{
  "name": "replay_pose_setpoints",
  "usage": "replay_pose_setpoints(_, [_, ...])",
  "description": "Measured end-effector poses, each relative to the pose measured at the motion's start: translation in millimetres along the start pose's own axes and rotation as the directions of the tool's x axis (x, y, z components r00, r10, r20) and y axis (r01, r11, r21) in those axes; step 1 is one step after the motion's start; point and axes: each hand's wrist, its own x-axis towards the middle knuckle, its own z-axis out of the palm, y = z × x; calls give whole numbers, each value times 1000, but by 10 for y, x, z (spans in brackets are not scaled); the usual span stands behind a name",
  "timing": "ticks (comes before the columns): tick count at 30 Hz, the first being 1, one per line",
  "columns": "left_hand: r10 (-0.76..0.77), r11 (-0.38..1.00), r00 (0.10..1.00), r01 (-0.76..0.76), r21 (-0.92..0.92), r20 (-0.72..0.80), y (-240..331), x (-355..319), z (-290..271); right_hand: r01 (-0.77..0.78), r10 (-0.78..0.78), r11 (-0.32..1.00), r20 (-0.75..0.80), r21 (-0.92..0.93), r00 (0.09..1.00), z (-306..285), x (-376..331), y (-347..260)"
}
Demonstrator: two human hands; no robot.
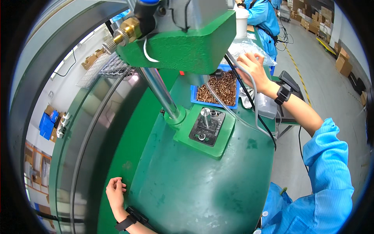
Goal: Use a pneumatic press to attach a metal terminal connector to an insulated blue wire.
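The tray [214,103] is blue (its pieces [218,89] coppery).

One left hand [116,192] and one right hand [255,72] showed, with two black wrist straps [283,94], one on each arm. Left of the right hand sat one blue tray [213,104] of copper-coloured pieces [218,89], too many to count. Beyond it were one white bucket [241,23] and one co-worker [265,17]. Between the hands stood one green press [177,50] with one steel column [160,90].

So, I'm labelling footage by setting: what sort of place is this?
Probably a factory workshop for small metal parts: there's a green bench press, a blue plastic bin full of copper-coloured metal pieces, and cardboard boxes across the floor.
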Motion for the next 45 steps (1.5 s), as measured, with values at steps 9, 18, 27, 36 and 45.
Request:
replay_pose_setpoints(9, [-56,998,998,56,-4,-16,90,-29,16,39,-37,998,42,-44,998,-27,76,-13])
replay_pose_setpoints(18, [-60,998,998,60,1,-10,72,-21,13,5,-5,1000,34,-8,999,-63,-69,-25])
replay_pose_setpoints(27, [-59,998,998,59,8,-13,80,-32,1,22,-23,1000,32,19,999,-103,-106,-3])
replay_pose_setpoints(36, [-62,998,998,63,20,-15,41,-18,9,54,-53,998,19,-29,998,-107,-59,-13])
replay_pose_setpoints(45, [-46,999,999,47,16,-12,80,-24,31,36,-36,999,22,20,999,-107,-59,12])
